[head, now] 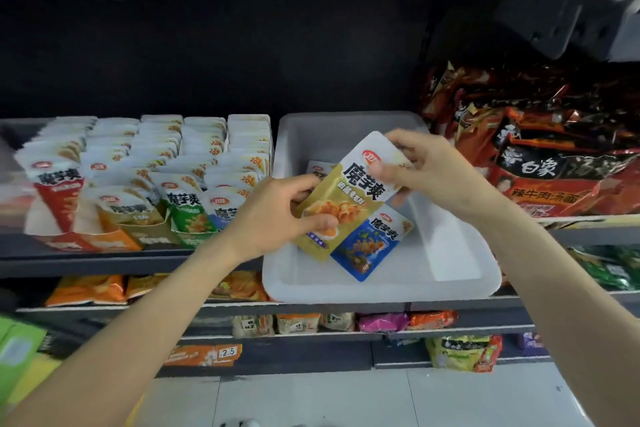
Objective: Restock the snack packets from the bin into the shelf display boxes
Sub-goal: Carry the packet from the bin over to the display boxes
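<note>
Centre frame, over the white bin [450, 253]: left hand [277, 215] and right hand [426, 166] both pinch one gold packet [349, 198]. Risk: a loose pinch drops it onto the blue packet [367, 243]; display boxes [145, 229] at left look crowded.

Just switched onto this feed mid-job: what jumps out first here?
Dead centre, both hands hold one gold snack packet over the white bin: the left hand grips its lower end, the right hand pinches its top. A blue packet lies in the bin beneath it. To the left, shelf display boxes stand packed with rows of packets; red noodle bags pile up on the right.
</note>
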